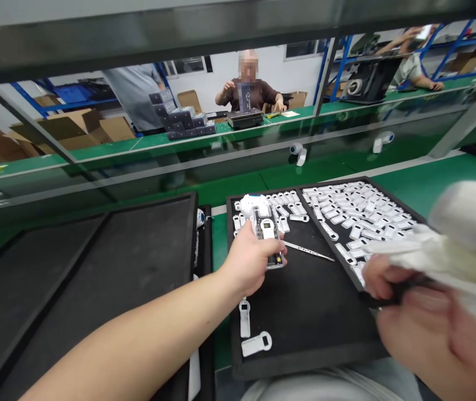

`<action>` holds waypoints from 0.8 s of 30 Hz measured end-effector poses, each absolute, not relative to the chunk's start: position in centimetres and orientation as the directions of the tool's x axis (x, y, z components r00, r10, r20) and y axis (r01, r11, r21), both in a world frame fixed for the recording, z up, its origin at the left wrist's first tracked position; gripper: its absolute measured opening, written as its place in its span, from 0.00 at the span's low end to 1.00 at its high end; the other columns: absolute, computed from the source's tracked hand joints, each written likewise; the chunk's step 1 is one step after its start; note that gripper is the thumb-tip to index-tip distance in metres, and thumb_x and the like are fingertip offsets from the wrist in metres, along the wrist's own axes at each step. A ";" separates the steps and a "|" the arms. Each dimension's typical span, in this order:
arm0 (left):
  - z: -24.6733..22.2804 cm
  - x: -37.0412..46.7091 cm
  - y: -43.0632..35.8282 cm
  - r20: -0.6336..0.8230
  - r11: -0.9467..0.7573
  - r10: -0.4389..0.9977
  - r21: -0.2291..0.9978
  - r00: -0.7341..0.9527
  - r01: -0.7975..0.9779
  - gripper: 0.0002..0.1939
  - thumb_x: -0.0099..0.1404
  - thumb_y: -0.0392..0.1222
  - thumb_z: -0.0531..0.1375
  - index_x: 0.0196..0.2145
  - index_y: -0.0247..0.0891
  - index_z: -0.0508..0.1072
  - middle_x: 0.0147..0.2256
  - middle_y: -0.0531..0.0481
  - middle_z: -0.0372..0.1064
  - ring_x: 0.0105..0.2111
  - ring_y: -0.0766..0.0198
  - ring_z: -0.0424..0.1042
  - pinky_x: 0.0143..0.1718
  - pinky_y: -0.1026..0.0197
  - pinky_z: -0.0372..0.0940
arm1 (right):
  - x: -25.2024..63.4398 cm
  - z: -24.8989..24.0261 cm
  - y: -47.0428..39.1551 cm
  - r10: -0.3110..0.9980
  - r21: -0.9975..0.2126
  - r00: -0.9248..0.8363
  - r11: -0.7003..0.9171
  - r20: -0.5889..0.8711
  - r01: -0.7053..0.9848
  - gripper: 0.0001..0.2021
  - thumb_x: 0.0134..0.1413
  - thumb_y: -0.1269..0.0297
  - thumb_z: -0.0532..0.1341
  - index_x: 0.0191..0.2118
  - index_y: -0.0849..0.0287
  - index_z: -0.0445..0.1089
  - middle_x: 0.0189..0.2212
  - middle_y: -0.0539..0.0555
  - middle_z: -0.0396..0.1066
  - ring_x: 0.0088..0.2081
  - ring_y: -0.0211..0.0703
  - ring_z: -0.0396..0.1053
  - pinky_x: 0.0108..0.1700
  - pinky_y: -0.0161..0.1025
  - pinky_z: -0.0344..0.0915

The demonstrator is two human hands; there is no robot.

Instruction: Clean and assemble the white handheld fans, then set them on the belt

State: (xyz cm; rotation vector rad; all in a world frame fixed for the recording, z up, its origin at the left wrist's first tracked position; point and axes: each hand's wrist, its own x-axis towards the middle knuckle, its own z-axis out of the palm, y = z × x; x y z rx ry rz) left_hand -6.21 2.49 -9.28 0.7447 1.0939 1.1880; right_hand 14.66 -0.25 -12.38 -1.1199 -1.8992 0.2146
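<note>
My left hand [251,259] is closed round a white device with a clear casing [269,225], held upright over the black tray [305,328]. A small white ring-ended part shows on the device's front. At the right edge, my right hand [422,306] is closed and blurred, with a dark thin item between its fingers that I cannot make out. Beside that hand is a blurred white cloth-like thing [430,250]. White ring-ended parts [256,344] lie in the tray, and a thin perforated strip [309,250] rests near my left hand.
Many white parts [346,211] fill the tray's right compartment. A second black tray [137,262] is on the left. Beyond a metal frame, a person [258,94] sits at a green bench near stacked boxes [185,120]. Two white devices [299,153] appear behind the tray.
</note>
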 end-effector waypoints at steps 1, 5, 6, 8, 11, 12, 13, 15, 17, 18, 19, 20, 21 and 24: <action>-9.2 -6.2 2.4 -0.239 0.228 0.971 0.917 0.007 -0.327 0.21 0.43 0.29 0.64 0.36 0.38 0.66 0.31 0.53 0.69 0.25 0.66 0.68 0.24 0.63 0.66 | 14.4 -12.6 -0.1 0.777 -0.522 -0.218 0.574 0.591 0.631 0.13 0.68 0.60 0.46 0.30 0.50 0.59 0.21 0.52 0.67 0.21 0.46 0.68 0.25 0.41 0.59; -9.2 -5.9 1.9 -0.220 0.222 0.975 0.928 0.041 -0.299 0.22 0.44 0.29 0.64 0.38 0.38 0.65 0.29 0.54 0.68 0.25 0.66 0.68 0.24 0.63 0.65 | 13.0 -13.9 0.5 0.793 -0.442 -0.365 0.585 0.488 0.680 0.13 0.69 0.64 0.50 0.29 0.50 0.55 0.16 0.44 0.61 0.15 0.40 0.62 0.19 0.38 0.50; -9.2 -5.9 1.8 -0.219 0.226 0.974 0.928 0.058 -0.296 0.22 0.44 0.29 0.64 0.38 0.38 0.65 0.28 0.54 0.68 0.25 0.65 0.68 0.24 0.63 0.65 | 13.0 -14.1 0.6 0.787 -0.426 -0.376 0.592 0.490 0.684 0.13 0.70 0.64 0.49 0.30 0.50 0.54 0.16 0.43 0.61 0.15 0.40 0.62 0.19 0.38 0.51; -9.3 -6.0 1.8 -0.188 0.204 0.979 0.930 0.081 -0.306 0.22 0.44 0.29 0.65 0.38 0.38 0.65 0.29 0.54 0.68 0.25 0.65 0.69 0.25 0.62 0.66 | 13.5 -14.6 0.6 0.776 -0.406 -0.364 0.595 0.516 0.694 0.12 0.71 0.64 0.47 0.31 0.50 0.53 0.16 0.43 0.61 0.15 0.39 0.63 0.19 0.37 0.53; -9.6 -6.3 2.0 -0.174 0.187 0.982 0.901 0.067 -0.392 0.23 0.45 0.30 0.67 0.38 0.38 0.65 0.32 0.53 0.69 0.26 0.65 0.70 0.25 0.62 0.68 | 15.0 -15.7 0.6 0.794 -0.346 -0.355 0.554 0.493 0.757 0.13 0.71 0.63 0.47 0.31 0.50 0.54 0.17 0.43 0.62 0.16 0.40 0.64 0.20 0.38 0.54; -9.7 -6.5 2.1 -0.183 0.194 0.981 0.886 0.066 -0.422 0.22 0.46 0.31 0.68 0.38 0.38 0.65 0.33 0.53 0.69 0.26 0.66 0.70 0.26 0.62 0.68 | 15.5 -16.4 0.6 0.805 -0.319 -0.372 0.542 0.462 0.777 0.13 0.71 0.62 0.47 0.31 0.51 0.55 0.17 0.44 0.64 0.17 0.41 0.66 0.21 0.38 0.55; -9.8 -6.7 2.3 -0.193 0.203 0.979 0.868 0.068 -0.453 0.21 0.47 0.34 0.69 0.38 0.38 0.65 0.34 0.52 0.70 0.27 0.65 0.71 0.26 0.61 0.69 | 15.9 -17.1 0.5 0.811 -0.291 -0.400 0.542 0.427 0.788 0.12 0.71 0.62 0.47 0.32 0.51 0.57 0.19 0.44 0.65 0.19 0.41 0.67 0.22 0.38 0.56; -10.0 -7.0 2.6 -0.228 0.237 0.970 0.821 0.081 -0.520 0.21 0.52 0.44 0.70 0.39 0.37 0.66 0.32 0.51 0.70 0.26 0.64 0.71 0.25 0.61 0.69 | 16.4 -18.7 0.4 0.808 -0.246 -0.473 0.568 0.352 0.786 0.12 0.71 0.62 0.47 0.34 0.52 0.61 0.22 0.46 0.69 0.22 0.42 0.70 0.25 0.39 0.57; -10.1 -7.2 2.9 -0.282 0.285 0.954 0.763 0.098 -0.580 0.23 0.56 0.54 0.67 0.42 0.37 0.68 0.29 0.52 0.69 0.23 0.64 0.70 0.22 0.61 0.68 | 16.4 -20.3 0.1 0.789 -0.210 -0.543 0.605 0.287 0.768 0.12 0.71 0.62 0.48 0.34 0.52 0.63 0.25 0.48 0.69 0.25 0.43 0.71 0.27 0.41 0.57; -10.1 -7.3 3.0 -0.307 0.309 0.945 0.740 0.108 -0.598 0.24 0.58 0.57 0.66 0.43 0.37 0.68 0.28 0.52 0.69 0.21 0.64 0.69 0.21 0.61 0.67 | 16.3 -20.9 -0.1 0.778 -0.191 -0.567 0.621 0.271 0.761 0.12 0.71 0.62 0.49 0.34 0.53 0.64 0.25 0.48 0.68 0.25 0.43 0.71 0.28 0.41 0.56; -10.2 -7.4 3.1 -0.326 0.329 0.938 0.727 0.119 -0.603 0.25 0.58 0.58 0.65 0.44 0.37 0.69 0.27 0.52 0.68 0.20 0.65 0.68 0.20 0.62 0.66 | 16.1 -21.3 -0.2 0.766 -0.171 -0.585 0.634 0.265 0.754 0.12 0.70 0.62 0.51 0.33 0.53 0.63 0.25 0.48 0.68 0.26 0.43 0.70 0.28 0.42 0.55; -10.2 -7.4 3.3 -0.334 0.339 0.934 0.723 0.126 -0.602 0.24 0.59 0.58 0.66 0.44 0.37 0.69 0.26 0.53 0.68 0.20 0.65 0.68 0.20 0.62 0.66 | 15.9 -21.7 -0.4 0.754 -0.151 -0.598 0.647 0.270 0.747 0.11 0.69 0.63 0.52 0.32 0.53 0.63 0.25 0.48 0.67 0.26 0.44 0.70 0.28 0.42 0.55; -10.3 -7.4 3.4 -0.329 0.337 0.936 0.727 0.128 -0.598 0.23 0.58 0.56 0.67 0.43 0.37 0.70 0.26 0.53 0.68 0.20 0.66 0.67 0.20 0.63 0.66 | 15.7 -21.9 -0.5 0.742 -0.133 -0.608 0.658 0.281 0.741 0.11 0.68 0.64 0.53 0.31 0.53 0.62 0.24 0.48 0.66 0.25 0.44 0.69 0.28 0.43 0.54; -10.4 -7.6 3.5 -0.286 0.310 0.949 0.765 0.133 -0.564 0.19 0.50 0.43 0.73 0.36 0.36 0.70 0.28 0.53 0.68 0.23 0.67 0.68 0.23 0.63 0.67 | 15.2 -22.0 -0.6 0.723 -0.090 -0.617 0.669 0.313 0.738 0.09 0.65 0.66 0.56 0.31 0.53 0.61 0.25 0.48 0.65 0.25 0.45 0.68 0.29 0.43 0.53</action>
